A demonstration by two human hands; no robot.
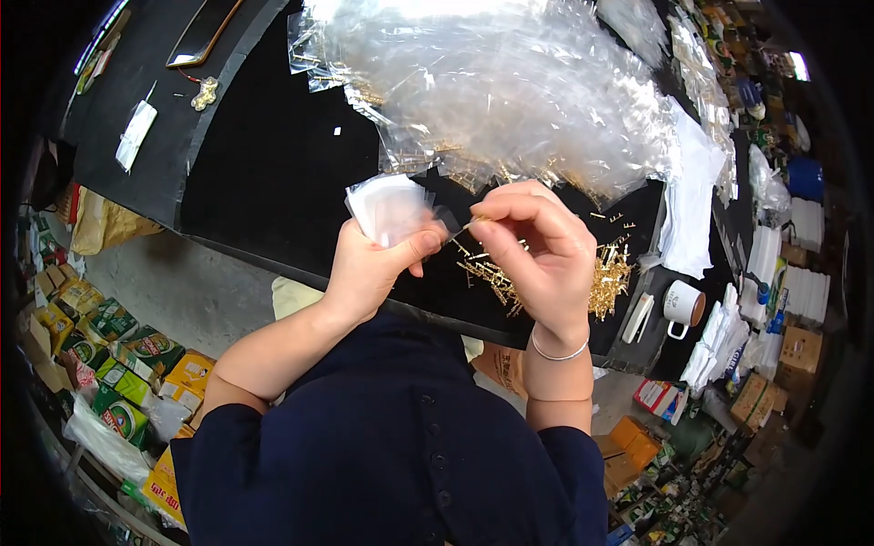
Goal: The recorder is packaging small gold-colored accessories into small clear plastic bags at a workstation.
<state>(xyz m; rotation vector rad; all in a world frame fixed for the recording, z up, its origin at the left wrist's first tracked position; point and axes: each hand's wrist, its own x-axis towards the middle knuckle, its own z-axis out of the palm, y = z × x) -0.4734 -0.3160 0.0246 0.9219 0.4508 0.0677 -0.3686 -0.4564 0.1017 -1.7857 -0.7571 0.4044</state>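
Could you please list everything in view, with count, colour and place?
Bag stack: one, clear and white, left hand
Gold pieces: many, gold, near right hand
Bag pile: one, clear, table's far side
Sheets: count unclear, white, right of pile
Mug: one, white, right
Small item: one, white, beside mug
Dark panel: one, brown-rimmed, upper left
Trinket: one, gold, below panel
Packet: one, white, left
Boxes: many, mixed, both sides
Table: one, black, centre
Shirt: one, dark blue, below
Bracelet: one, silver, right wrist
Left hand: one, bare, centre
Right hand: one, bare, centre right

Held plastic bags (390, 202) shone at eleven o'clock; gold pieces (612, 280), probably metal, glinted at three; the tabletop (273, 182) was matt
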